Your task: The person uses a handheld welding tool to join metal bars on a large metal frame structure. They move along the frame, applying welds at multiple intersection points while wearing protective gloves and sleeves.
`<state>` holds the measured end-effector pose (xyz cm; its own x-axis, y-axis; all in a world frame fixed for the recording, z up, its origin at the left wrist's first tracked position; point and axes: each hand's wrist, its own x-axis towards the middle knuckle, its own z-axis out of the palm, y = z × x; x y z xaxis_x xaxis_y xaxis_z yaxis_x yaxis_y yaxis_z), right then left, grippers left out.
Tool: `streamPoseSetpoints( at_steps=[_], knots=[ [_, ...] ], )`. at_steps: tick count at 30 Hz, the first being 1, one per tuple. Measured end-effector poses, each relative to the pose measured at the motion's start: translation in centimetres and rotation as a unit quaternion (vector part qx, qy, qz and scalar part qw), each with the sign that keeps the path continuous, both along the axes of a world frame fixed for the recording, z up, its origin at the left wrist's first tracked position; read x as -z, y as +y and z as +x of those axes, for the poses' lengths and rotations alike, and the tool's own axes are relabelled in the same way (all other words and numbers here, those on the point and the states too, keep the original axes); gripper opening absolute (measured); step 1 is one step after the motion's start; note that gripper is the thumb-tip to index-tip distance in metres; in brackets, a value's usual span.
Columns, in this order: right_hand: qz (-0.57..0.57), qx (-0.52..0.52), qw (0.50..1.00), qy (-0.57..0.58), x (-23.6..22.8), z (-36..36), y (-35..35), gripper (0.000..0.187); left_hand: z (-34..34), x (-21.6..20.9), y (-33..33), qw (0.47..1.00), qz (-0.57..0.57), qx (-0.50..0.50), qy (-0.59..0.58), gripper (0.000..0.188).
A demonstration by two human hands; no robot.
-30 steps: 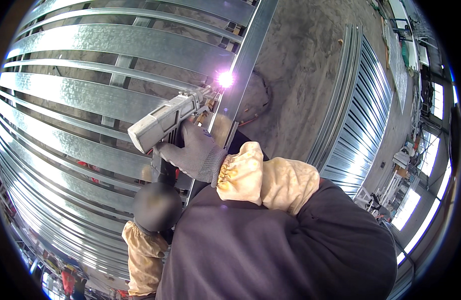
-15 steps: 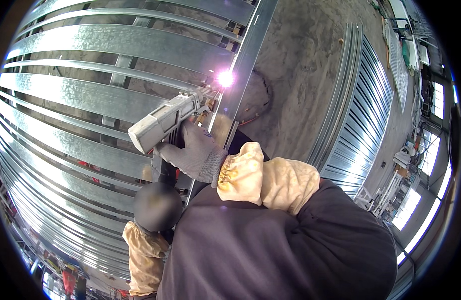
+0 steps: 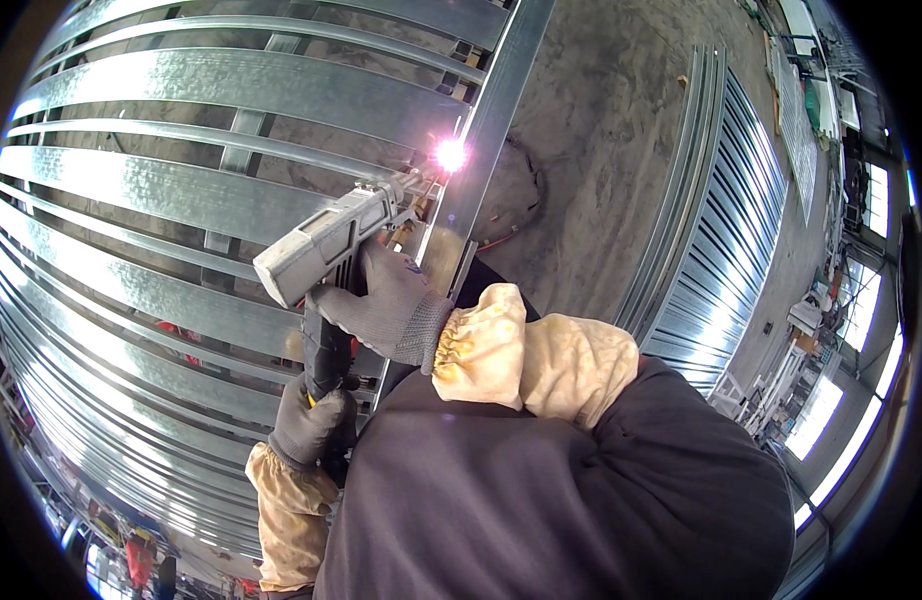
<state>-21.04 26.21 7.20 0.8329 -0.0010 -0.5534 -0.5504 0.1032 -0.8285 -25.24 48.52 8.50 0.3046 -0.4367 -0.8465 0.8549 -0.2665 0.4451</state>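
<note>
My right hand (image 3: 381, 305), in a grey knit glove, is wrapped round the grip of a pale grey welding gun (image 3: 316, 240). From the gun's tip comes a bright pink-white glow (image 3: 450, 155) at the joint between a flat metal slat and a long steel rail (image 3: 496, 105); the glare hides the joint itself. Below the grip, my left hand (image 3: 311, 425), gloved too, is closed round the black cable sleeve (image 3: 327, 350) that hangs from the gun. A little yellow shows by its fingers. Tan cuffs cover both my forearms.
Parallel galvanized slats (image 3: 171, 190) fill the left side, with crossbars beneath them. To the right, a stack of metal profiles (image 3: 721, 220) lies on the concrete floor (image 3: 601, 160). An orange-red cable (image 3: 501, 238) curves over the floor beside the rail. Windows line the far right wall.
The welding gun and my right hand have shifted very slightly left. The glow has crept a little up along the joint. My left hand, blurred before, now shows clearly.
</note>
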Motion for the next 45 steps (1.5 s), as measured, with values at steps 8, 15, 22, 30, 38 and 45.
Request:
streamPoseSetpoints(
  at_steps=[8,15,22,30,38,45],
  knots=[
    [-0.009,0.001,1.0,0.003,-0.6,0.2,-0.2,0.027,0.2,-0.4,-0.3,1.0,0.002,-0.005,0.004,0.051],
    [0.019,-0.019,0.999,0.032,-0.7,0.4,-0.5,0.038,0.0,0.1,0.0,1.0,0.0,0.003,-0.012,0.049],
    [-0.02,-0.015,0.999,0.022,0.4,-0.2,0.0,0.033,-0.1,0.1,-0.1,1.0,0.01,0.006,-0.022,0.049],
    [-0.01,-0.012,1.0,0.015,0.0,-0.2,-0.1,0.029,0.0,-0.3,-0.1,1.0,-0.008,-0.006,0.004,0.051],
    [-0.037,-0.011,0.999,0.004,-0.3,-0.4,0.1,0.038,-0.5,-0.1,0.2,1.0,-0.012,-0.013,-0.014,0.048],
    [-0.007,0.006,1.0,0.008,-0.7,-0.3,0.1,0.041,-0.7,-0.9,-0.5,0.999,0.001,-0.024,-0.032,0.076]
  ],
)
